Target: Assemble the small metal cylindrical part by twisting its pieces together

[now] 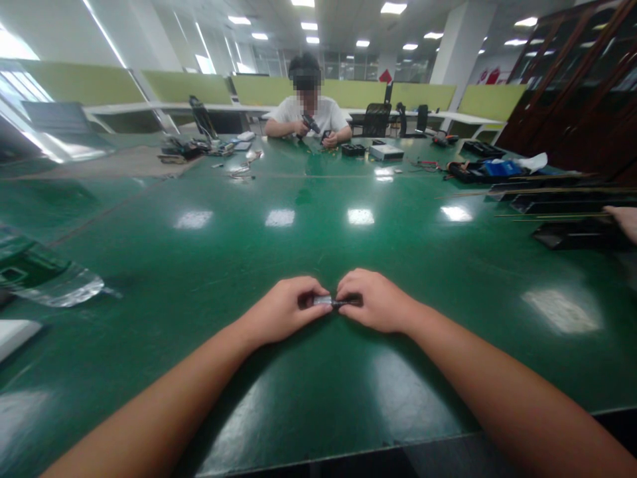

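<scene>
My left hand [288,309] and my right hand [374,302] meet just above the green table [318,226], close to its near edge. Between their fingertips is a small silvery metal part with a dark end [329,301]. The left hand pinches the silvery end, the right hand pinches the dark end. Both sets of fingers are curled closed around it, hiding most of the piece. My forearms reach in from the bottom corners.
A clear plastic bottle [44,275] lies at the left, a white object [14,332] below it. Black trays and thin rods [562,199] crowd the right side, where another person's hand [624,219] shows. Across the table a person [308,113] works among tools and boxes [385,151].
</scene>
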`<state>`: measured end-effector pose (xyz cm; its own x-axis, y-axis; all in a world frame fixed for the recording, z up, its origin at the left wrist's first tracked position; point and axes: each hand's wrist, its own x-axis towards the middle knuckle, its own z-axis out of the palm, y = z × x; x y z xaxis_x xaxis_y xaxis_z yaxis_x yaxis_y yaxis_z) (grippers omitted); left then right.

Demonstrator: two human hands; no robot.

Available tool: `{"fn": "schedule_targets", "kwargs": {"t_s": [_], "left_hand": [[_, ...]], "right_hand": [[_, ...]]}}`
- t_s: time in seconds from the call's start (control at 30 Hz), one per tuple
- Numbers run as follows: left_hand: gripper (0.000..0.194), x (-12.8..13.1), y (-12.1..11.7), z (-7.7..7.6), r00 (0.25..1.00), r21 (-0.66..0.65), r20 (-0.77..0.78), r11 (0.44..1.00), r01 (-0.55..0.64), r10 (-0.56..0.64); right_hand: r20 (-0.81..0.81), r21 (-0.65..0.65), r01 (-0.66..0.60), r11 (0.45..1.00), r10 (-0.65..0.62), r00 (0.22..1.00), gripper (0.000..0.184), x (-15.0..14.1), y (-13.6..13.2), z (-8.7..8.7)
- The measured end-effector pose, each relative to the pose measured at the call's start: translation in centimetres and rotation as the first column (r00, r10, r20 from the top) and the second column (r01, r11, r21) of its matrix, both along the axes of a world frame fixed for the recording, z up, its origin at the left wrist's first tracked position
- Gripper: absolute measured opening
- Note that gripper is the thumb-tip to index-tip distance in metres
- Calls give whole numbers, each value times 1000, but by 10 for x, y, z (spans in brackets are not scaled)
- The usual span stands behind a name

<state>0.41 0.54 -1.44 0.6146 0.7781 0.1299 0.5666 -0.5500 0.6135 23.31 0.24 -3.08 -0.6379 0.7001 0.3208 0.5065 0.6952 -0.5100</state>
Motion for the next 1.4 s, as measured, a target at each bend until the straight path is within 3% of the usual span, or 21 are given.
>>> {"fn": "schedule_targets", "kwargs": {"t_s": [1.4], "left_hand": [[24, -2, 1, -2, 1000, -11, 9, 1000, -7, 7]], "right_hand": [[73, -11, 6, 1000, -6, 997, 9, 11, 2, 6]]}}
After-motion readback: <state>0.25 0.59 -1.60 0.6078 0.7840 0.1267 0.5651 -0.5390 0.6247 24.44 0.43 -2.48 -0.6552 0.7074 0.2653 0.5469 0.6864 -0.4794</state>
